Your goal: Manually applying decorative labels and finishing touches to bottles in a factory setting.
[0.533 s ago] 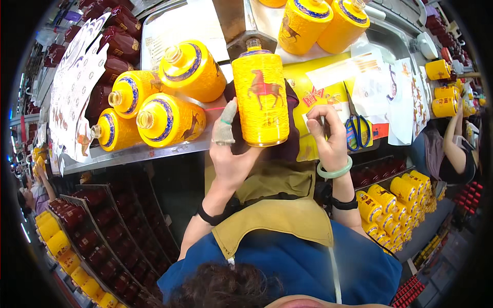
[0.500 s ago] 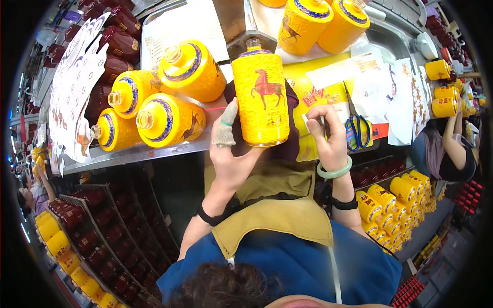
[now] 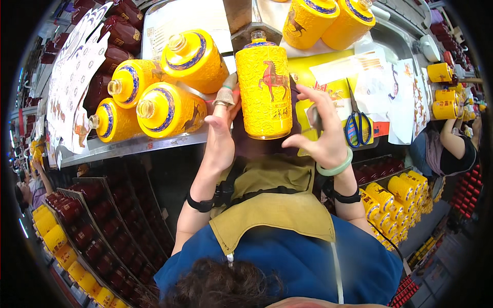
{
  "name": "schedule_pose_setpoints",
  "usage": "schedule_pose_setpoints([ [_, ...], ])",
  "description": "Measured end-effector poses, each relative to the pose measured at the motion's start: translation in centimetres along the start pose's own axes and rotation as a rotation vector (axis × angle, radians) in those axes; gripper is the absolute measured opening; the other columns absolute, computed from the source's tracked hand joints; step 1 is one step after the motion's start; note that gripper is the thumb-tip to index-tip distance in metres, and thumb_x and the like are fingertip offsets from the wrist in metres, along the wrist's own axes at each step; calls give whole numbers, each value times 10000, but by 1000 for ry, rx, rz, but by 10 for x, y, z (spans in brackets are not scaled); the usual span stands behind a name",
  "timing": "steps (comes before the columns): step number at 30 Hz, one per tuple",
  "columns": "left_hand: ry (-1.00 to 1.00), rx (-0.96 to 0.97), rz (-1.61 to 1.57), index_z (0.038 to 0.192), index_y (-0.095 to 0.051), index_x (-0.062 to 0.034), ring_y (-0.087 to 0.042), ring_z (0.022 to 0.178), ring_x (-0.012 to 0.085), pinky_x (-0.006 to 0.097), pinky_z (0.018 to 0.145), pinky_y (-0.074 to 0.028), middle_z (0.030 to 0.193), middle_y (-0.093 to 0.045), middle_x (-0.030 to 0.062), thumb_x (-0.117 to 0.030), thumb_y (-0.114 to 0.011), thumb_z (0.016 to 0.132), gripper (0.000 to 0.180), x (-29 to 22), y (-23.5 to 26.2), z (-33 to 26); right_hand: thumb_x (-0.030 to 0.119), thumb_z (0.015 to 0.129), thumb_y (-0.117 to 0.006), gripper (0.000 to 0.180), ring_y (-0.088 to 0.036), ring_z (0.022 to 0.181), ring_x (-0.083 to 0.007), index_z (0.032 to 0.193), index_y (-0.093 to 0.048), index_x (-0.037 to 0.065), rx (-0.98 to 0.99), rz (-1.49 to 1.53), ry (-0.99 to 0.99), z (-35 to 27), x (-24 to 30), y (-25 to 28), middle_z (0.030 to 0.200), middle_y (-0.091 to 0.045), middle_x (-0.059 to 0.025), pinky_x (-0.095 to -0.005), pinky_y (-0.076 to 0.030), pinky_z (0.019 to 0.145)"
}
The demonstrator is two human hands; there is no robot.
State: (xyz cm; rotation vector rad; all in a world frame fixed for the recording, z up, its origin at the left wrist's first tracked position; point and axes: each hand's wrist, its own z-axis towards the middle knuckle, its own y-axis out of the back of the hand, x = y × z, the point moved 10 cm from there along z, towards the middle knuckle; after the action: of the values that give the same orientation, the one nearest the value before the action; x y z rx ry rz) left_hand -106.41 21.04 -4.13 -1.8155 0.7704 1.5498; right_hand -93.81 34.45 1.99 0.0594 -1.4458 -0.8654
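Observation:
A yellow embossed bottle [image 3: 264,97] with a red-brown horse picture and a clear glass neck is upright in front of me, over dark cloth. Along its left side lie the straight fingers of my left hand [image 3: 221,131], the thumb held away; cloth-like covers wrap a finger or two. Whether those fingers touch the bottle is hard to tell. To the right of the bottle my right hand [image 3: 328,131] is open, thumb and fingers apart, with a green bangle at the wrist. A small grey patch shows by its palm; I cannot make out what it is. Blue-handled scissors [image 3: 358,126] lie beside that hand.
Several yellow bottles [image 3: 172,110] lean together at the left, near printed transfer sheets [image 3: 77,82] and dark red bottles [image 3: 123,31]. More yellow bottles [image 3: 310,23] stand at the back right. Paper sheets [image 3: 405,102] cover the right side. A co-worker's arm [image 3: 452,138] shows far right.
My left thumb has come off the bottle's base and stretched out. My right hand has opened from a curl and moved toward the bottle. The horse picture has turned rightward.

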Motion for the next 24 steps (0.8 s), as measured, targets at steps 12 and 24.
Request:
schedule_pose_setpoints([
  [12, -40, -156, -186, 1545, -248, 27, -387, 1418, 356, 479, 1205, -228, 1551, -369, 246, -900, -80, 835, 1180, 0, 24, -6, 410, 670, -892, 968, -561, 1195, -327, 1428, -474, -25, 70, -62, 20, -8, -10, -12, 1264, -595, -185, -400, -413, 1043],
  [24, 37, -198, -242, 1507, -267, 45, -477, 1346, 320, 443, 1137, -349, 1444, -497, 249, -744, -198, 982, 951, 3, 21, 9, 297, 912, -724, 612, -608, 1136, -311, 1379, -518, -40, 29, 165, -211, 0, -38, -16, 1215, -637, -204, -377, -450, 998],
])
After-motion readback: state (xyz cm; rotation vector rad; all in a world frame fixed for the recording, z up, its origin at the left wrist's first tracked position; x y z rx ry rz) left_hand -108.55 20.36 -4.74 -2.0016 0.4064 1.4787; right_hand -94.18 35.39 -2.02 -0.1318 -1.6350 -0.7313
